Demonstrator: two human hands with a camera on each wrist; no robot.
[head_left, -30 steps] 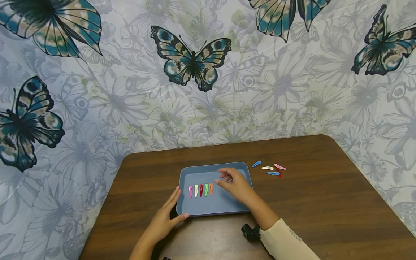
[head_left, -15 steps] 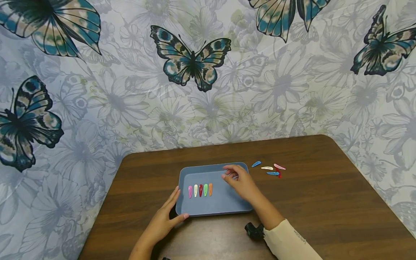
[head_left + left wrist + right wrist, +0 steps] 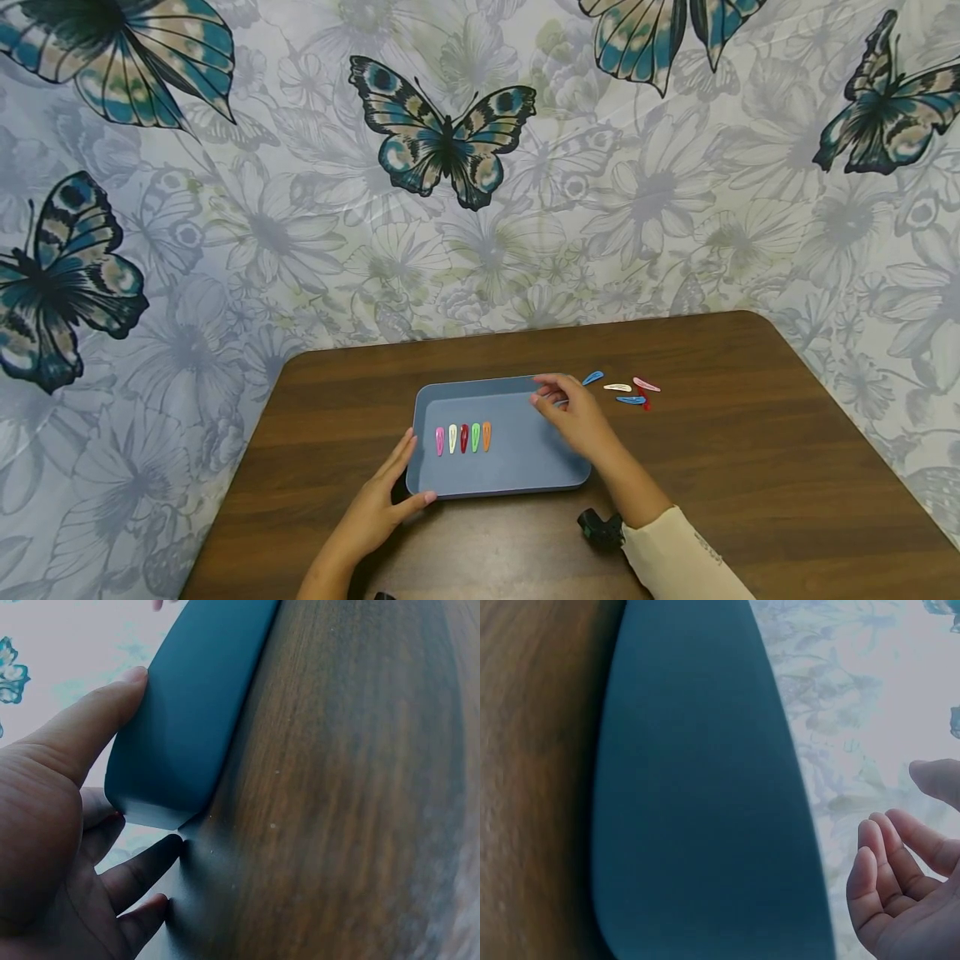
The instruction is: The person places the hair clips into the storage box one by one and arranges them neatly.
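Observation:
In the head view a blue-grey tray [image 3: 517,479] lies on the table. A row of hair clips sits in its left half: pink [image 3: 440,442], pale yellow [image 3: 452,438], red [image 3: 464,437], green [image 3: 476,437] and orange [image 3: 487,437]. My left hand [image 3: 375,504] rests against the tray's near left corner, thumb on the near rim and fingers fairly straight along the left side. Over the tray's right part hovers my right hand [image 3: 577,421], fingers loosely bent. The right wrist view shows a gap between its thumb and fingers [image 3: 866,877], with nothing held.
Right of the tray lie loose clips: a blue clip [image 3: 592,377], a white clip [image 3: 617,387], a pink clip [image 3: 647,384], another blue clip [image 3: 631,400] and red pieces [image 3: 647,405] partly under others. A butterfly-patterned wall covering [image 3: 480,267] rises behind the brown table [image 3: 750,467].
My right hand has drawn steadily rightward across the tray, away from the clip row towards the loose clips. The left hand and the clips have stayed where they were.

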